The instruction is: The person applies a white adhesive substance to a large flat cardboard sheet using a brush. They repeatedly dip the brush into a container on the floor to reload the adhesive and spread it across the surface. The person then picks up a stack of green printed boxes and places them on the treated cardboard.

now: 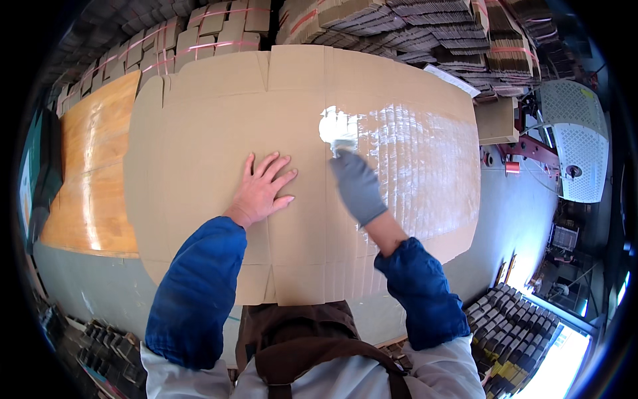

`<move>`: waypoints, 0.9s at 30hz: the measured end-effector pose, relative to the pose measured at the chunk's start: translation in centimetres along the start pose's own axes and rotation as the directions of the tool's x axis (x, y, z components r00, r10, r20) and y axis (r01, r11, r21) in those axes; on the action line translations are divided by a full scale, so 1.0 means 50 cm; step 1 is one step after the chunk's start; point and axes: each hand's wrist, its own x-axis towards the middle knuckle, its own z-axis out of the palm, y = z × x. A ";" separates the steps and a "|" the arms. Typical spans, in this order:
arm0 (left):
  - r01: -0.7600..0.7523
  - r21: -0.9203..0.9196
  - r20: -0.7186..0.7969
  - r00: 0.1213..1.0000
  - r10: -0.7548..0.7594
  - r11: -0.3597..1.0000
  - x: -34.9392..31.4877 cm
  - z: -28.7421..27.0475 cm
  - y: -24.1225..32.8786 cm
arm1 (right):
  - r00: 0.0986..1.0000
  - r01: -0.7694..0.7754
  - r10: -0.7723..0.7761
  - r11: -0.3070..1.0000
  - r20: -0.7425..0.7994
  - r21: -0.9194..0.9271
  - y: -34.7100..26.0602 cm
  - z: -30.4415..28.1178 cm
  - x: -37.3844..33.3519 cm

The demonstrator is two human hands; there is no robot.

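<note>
A large flat sheet of brown cardboard [206, 139] with creases and slots lies in front of me. My left hand [261, 189] is bare and rests flat on it with the fingers spread. My right hand [357, 186], in a grey glove, is closed around a small brush-like tool [343, 144], pressed to the board; its exact kind is partly hidden and blurred. A bright white wet patch [337, 125] lies just beyond the tool. To the right, a shiny streaked coating [425, 173] covers much of the board's right half.
An orange-brown wooden board [96, 166] lies at the left, partly under the cardboard. Bundled cardboard stacks [399, 26] line the far side. A white perforated machine guard [577, 143] stands at the right. More stacked pieces [512, 332] are at the lower right.
</note>
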 end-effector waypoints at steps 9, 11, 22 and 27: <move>0.017 0.006 0.005 1.000 -0.017 1.000 -0.007 0.003 0.003 | 0.990 -0.005 0.038 0.971 0.134 -0.241 -0.030 -0.075 -0.053; 0.023 0.035 0.007 1.000 -0.023 0.999 -0.015 -0.004 0.008 | 0.956 -0.195 0.199 0.980 0.216 -0.040 0.030 -0.070 -0.018; 0.002 0.075 -0.008 1.000 -0.002 0.997 -0.009 0.004 -0.002 | 0.997 -0.047 0.052 0.995 0.058 -0.090 -0.027 -0.068 0.002; 0.003 0.076 0.031 1.000 -0.005 0.997 -0.011 0.001 -0.004 | 0.948 -0.315 0.311 0.948 0.072 0.049 0.058 -0.073 0.019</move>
